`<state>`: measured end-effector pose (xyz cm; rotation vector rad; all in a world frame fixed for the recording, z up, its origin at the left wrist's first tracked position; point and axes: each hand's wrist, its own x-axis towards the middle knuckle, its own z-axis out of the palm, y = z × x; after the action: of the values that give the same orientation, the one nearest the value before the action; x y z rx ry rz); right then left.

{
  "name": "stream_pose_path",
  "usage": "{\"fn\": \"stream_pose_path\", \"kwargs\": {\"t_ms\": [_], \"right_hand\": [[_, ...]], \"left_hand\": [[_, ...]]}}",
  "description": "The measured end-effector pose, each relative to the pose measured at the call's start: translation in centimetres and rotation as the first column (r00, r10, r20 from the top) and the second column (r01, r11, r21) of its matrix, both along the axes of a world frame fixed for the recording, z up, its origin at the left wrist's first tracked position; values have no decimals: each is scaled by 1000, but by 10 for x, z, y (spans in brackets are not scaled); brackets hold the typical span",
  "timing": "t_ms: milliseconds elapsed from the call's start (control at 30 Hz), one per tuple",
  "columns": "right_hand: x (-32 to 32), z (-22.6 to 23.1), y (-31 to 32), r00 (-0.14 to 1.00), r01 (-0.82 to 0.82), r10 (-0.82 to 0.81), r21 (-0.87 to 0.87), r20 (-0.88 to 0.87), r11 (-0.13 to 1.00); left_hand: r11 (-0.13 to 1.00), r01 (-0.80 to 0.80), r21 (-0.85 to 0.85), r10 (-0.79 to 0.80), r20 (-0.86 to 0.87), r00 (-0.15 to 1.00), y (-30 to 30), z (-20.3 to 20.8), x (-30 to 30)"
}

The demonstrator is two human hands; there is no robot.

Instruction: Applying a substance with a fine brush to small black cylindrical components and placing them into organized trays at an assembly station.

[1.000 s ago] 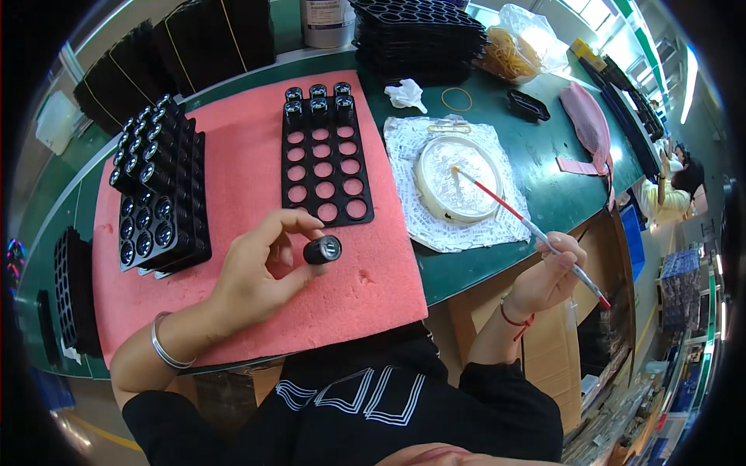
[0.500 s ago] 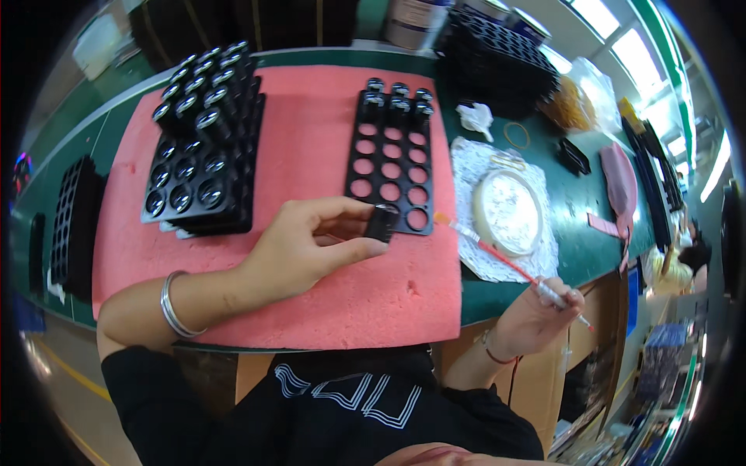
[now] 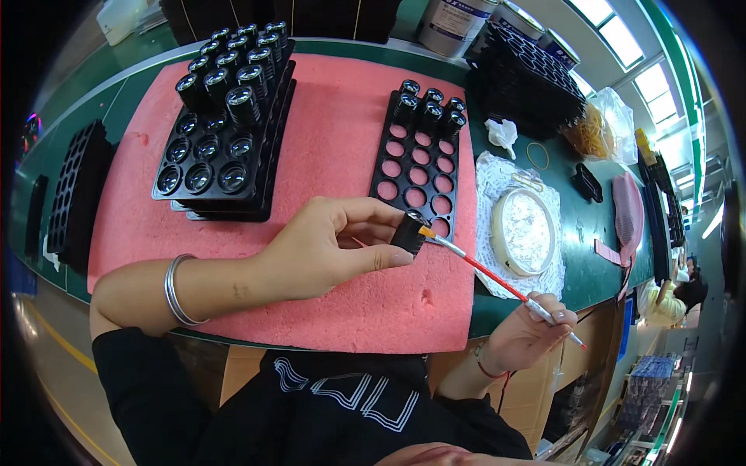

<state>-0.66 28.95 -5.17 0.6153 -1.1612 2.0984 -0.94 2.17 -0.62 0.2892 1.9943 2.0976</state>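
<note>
My left hand (image 3: 334,241) pinches a black cylindrical lens barrel (image 3: 409,234) between thumb and fingers, just over the near end of a black tray. In my right hand (image 3: 532,332) is a thin red paintbrush (image 3: 497,280), its yellowish bristles touching the barrel's upper rim. That perforated tray (image 3: 378,172) lies on a pink foam mat (image 3: 326,101); several similar barrels (image 3: 432,115) stand in its far rows, and its nearer holes show pink through them. To the left, stacked black trays (image 3: 256,182) carry several more glossy-topped barrels (image 3: 242,105).
A round shallow dish (image 3: 525,231) sits on crumpled white paper right of the mat. Behind it are a stack of black trays (image 3: 521,85), a crumpled tissue (image 3: 501,134) and a bag of rubber bands (image 3: 594,132). Metal cans (image 3: 454,27) stand at the back; another tray stack (image 3: 74,190) is far left.
The brush tip has moved from beside the tray onto the barrel's rim. My left hand has shifted slightly, still holding the barrel. The whole view has also shifted.
</note>
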Motion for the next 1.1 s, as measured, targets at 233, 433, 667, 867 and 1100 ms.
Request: {"fn": "stream_pose_path", "kwargs": {"t_ms": [233, 433, 667, 867, 1100], "right_hand": [[0, 1, -2, 998, 46, -45, -22, 34, 999], [1, 0, -1, 995, 81, -79, -40, 52, 996], [1, 3, -10, 941, 335, -338, 117, 1, 935], [7, 2, -3, 964, 262, -263, 38, 39, 964], [3, 4, -9, 951, 296, -300, 53, 73, 954]], "left_hand": [[994, 106, 24, -107, 31, 994, -1, 5, -1], [983, 132, 129, -137, 30, 990, 0, 1, -1], [996, 92, -20, -94, -108, 990, -7, 25, 7], [795, -439, -419, -105, -808, 580, -47, 97, 17], [275, -685, -674, 38, -705, 708, -114, 117, 21]]}}
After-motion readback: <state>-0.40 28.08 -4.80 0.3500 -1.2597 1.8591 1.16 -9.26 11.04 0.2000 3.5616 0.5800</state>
